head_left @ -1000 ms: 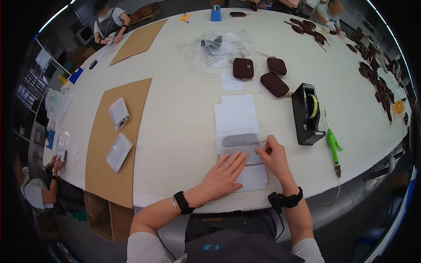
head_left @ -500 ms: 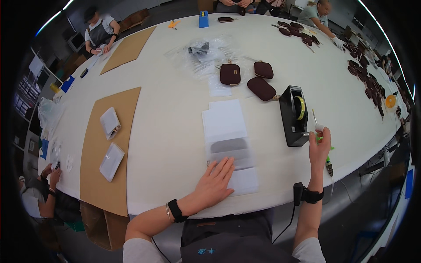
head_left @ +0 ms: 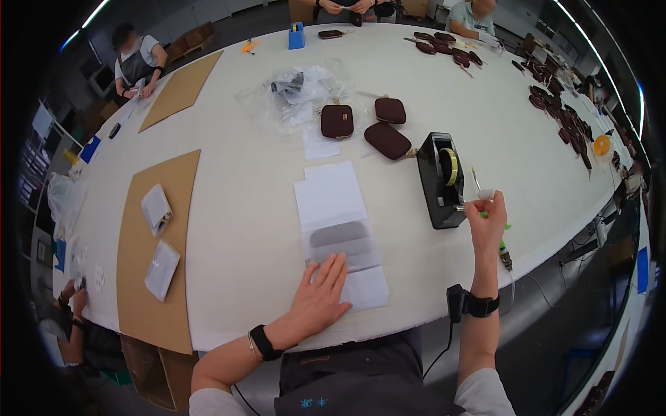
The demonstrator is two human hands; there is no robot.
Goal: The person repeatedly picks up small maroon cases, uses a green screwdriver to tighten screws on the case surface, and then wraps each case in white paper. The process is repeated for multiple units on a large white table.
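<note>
Holding down frosted plastic sleeve [head_left: 359, 261] with left hand [head_left: 317, 295], palm down, fingers flat and slightly spread over its lower left part; pinching nothing there. Seen through film just beyond left fingertips: grey shape with rounded corners [head_left: 338, 234]. Above and below same fingers: white paper [head_left: 333, 195]. With right hand [head_left: 488, 219] at front end of black tape dispenser [head_left: 433, 184], thumb and forefinger close together; cannot tell whether pinching tape. Partly hidden behind right hand: green air gun [head_left: 502, 245]. Judged light, thin and floppy, probably slick, more apt to crease or slide than to break. Best steadied with flat fingers, as now; for lifting, take both side edges, supporting paper from beneath.
</note>
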